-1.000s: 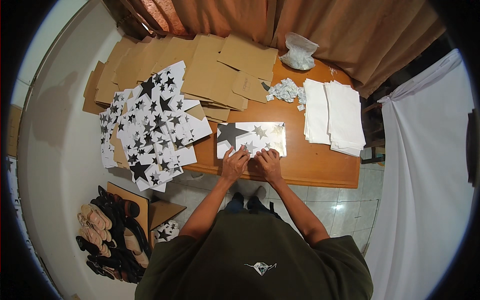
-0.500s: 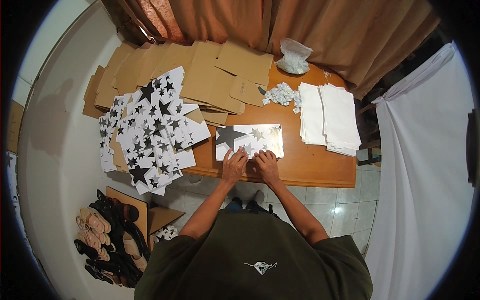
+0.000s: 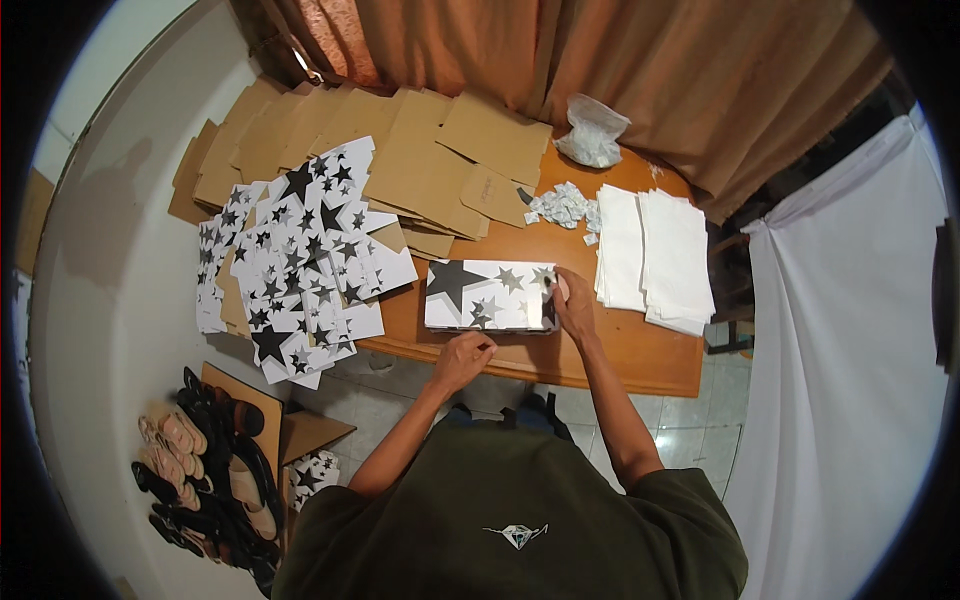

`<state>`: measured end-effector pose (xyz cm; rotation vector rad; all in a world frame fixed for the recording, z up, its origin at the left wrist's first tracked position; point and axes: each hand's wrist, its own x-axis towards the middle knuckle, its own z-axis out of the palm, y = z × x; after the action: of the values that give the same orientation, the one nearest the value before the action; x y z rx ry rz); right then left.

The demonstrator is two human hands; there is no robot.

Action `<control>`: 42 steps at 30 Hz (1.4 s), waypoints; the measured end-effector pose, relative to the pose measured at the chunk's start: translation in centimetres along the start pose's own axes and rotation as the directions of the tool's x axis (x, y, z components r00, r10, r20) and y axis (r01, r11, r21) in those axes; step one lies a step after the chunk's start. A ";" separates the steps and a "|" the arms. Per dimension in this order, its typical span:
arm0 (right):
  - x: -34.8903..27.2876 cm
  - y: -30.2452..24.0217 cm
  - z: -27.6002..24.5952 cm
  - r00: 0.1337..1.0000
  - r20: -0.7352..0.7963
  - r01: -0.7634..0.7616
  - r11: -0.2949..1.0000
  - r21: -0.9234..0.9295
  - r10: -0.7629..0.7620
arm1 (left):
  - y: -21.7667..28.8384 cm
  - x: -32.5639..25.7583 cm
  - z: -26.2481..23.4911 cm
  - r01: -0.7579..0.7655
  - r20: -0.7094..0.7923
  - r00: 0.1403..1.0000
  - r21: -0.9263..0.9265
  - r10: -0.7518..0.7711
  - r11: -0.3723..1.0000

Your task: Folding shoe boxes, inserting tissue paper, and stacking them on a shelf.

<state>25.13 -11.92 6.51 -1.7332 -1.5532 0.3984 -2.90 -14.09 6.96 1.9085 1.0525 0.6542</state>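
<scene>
From my distant place, I see the star-printed box (image 3: 485, 295) lying flat on the counter (image 3: 630, 368), near its front edge. My right hand (image 3: 573, 302) is at the right end of the box, its fingers bent by the edge there; whether it grasps firmly or only rests, I cannot tell. My left hand (image 3: 463, 360) is half curled, just in front of the box and apart from it. I see nothing in it, but its palm is hidden, so I cannot say it is free.

What worries me first is one-sided force. If the right hand pushes or pulls alone, the box may turn, because no hand supports the left end. A strong pull toward me could bring it over the front edge. The top shines, so I judge it slippery for fingers.

If the box slides to the left, it could disturb the star-printed sheets (image 3: 310, 250), whose pile overhangs the counter. If the right hand swings outward carelessly, it may catch the white papers (image 3: 678, 262) or scatter the small packets (image 3: 562, 205).
</scene>
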 end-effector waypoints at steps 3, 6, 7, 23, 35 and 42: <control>2.9 4.2 0.5 0.999 -0.016 -0.046 0.996 0.077 0.047 | 0.3 0.2 2.3 0.144 0.087 0.987 -0.073 -0.137 0.987; 5.0 7.6 1.2 0.975 0.199 -0.141 0.968 0.206 0.100 | 0.3 0.3 5.3 0.303 0.111 0.951 -0.132 -0.289 0.944; 5.8 8.7 1.4 0.940 0.320 -0.209 0.944 0.255 0.121 | 0.5 0.6 6.6 0.367 0.113 0.929 -0.180 -0.352 0.913; 4.6 5.6 -4.6 0.639 0.573 0.060 0.776 0.628 -0.513 | 10.2 -0.5 17.3 0.351 -0.668 0.494 -0.433 -0.557 0.831; 2.6 -6.2 -5.8 0.512 0.487 0.106 0.614 0.782 -0.708 | 16.8 -6.5 11.5 0.336 -0.878 0.261 -0.307 -0.401 0.891; -1.8 -18.5 -4.6 0.363 0.282 0.312 0.402 0.861 -0.888 | 23.3 -14.6 6.9 0.288 -0.950 -0.013 -0.302 -0.312 0.909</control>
<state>14.77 -15.66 22.13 -0.1408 -2.1119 1.1643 4.62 -36.36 22.73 0.7939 2.2238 1.8460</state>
